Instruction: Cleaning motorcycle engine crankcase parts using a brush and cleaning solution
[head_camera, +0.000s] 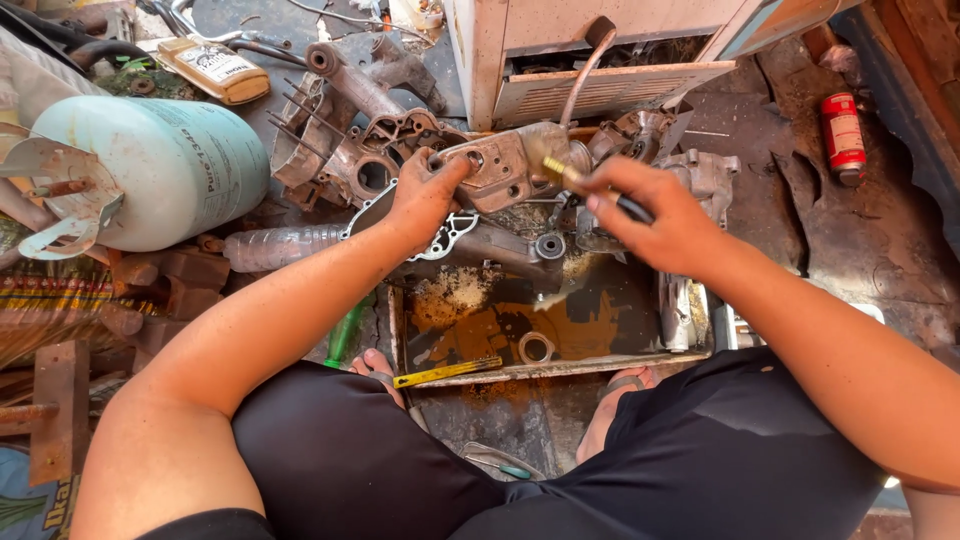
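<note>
Gripping a grey metal engine cover (500, 170) at its near edge, the left hand (425, 195) has its fingers curled shut; the right hand (655, 215) pinches a brass-tipped brush (575, 180) against it, above a rusty tray (560, 368) of brown liquid.

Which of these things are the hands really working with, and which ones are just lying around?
In use:
- left hand gripping the grey metal engine cover
- right hand holding a brass-tipped tool against it
- rusty tray under the work

Lying about:
- pale green gas cylinder
- red spray can
- oil bottle
- clear plastic bottle
</note>
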